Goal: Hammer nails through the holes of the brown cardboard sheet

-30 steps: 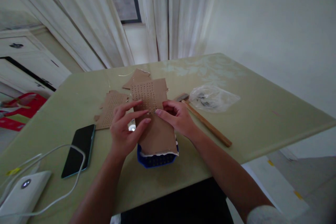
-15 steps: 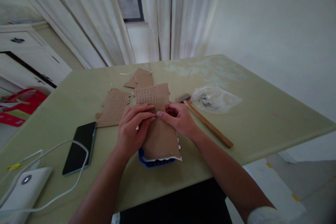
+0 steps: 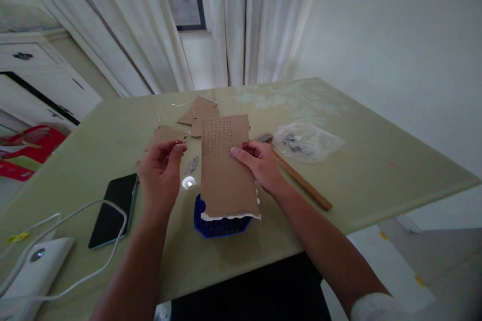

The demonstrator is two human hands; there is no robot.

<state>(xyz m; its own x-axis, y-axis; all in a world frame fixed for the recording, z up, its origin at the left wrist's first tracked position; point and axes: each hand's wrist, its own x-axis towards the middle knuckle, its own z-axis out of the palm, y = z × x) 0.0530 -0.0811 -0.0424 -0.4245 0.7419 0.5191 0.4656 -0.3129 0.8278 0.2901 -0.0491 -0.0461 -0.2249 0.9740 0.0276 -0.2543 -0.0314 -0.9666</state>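
A: Head view, hands first. Right hand (image 3: 259,163) at frame centre, fingers lying flat on the right edge of the perforated cardboard strip (image 3: 226,170), thumb on top, pinning it rather than closing around it.

B: And the strip?

A: Lies across a blue basket (image 3: 216,223) at lower centre, hole grid on its far half, plain on its near half.

B: Left hand?

A: Left hand (image 3: 161,175) left of centre, lifted off the strip, thumb and forefinger pinched together. Whatever sits in the pinch is too small to tell.

B: Between the hands?

A: Small metal pins (image 3: 192,164) and a bright round shiny thing (image 3: 188,182) on the counter (image 3: 376,165).

B: Rest?

A: More punched cardboard pieces (image 3: 165,136) above the left hand. Hammer (image 3: 297,175) with wooden handle right of the right hand, clear plastic bag (image 3: 307,141) just beyond it. Black phone (image 3: 112,209) lower left, white device (image 3: 33,271) with a cable (image 3: 94,271) in the bottom left corner.
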